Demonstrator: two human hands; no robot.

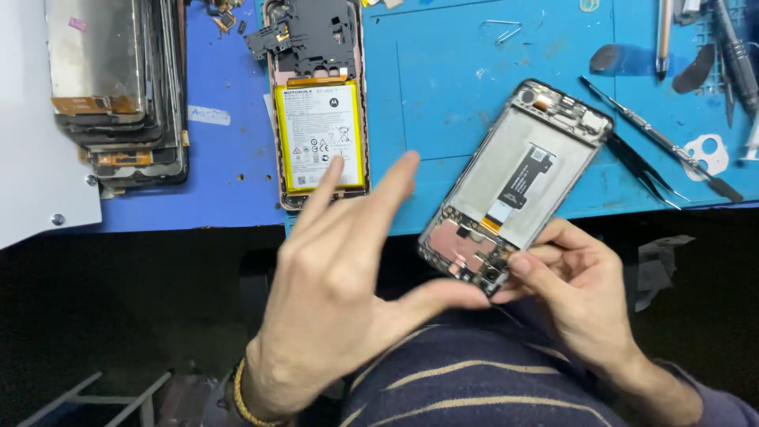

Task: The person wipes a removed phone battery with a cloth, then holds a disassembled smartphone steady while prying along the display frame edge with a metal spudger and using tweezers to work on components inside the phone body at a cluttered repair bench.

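I am holding a gutted smartphone frame with a pale metal midplate and black flex ribbon (518,186) over the near edge of the blue silicone repair mat (443,95). Its long axis is running diagonally, from the lower end by my lap up and away to the right, with the upper end resting on or just above the mat; I cannot tell which. My right hand (581,296) is the nearer one: it is pinching the frame's lower end, fingertips pressing on the small black parts there, so the body of the phone is lying up and to the right of the grip. My left hand (340,292) is spreading wide, index and middle fingers pointing up, only the thumb tip reaching across to touch the same lower corner; it is closing on nothing. Farther back, just beyond the left fingertips, an opened phone with a white-labelled yellow-edged battery and black shield plate (320,111) is lying lengthwise on the mat. At far left a stack of detached phone screens (118,87) is sitting upright. To the right of the frame, black fine-point tweezers (644,166) and a slim metal spudger (660,134) are lying close by, apart from both hands.
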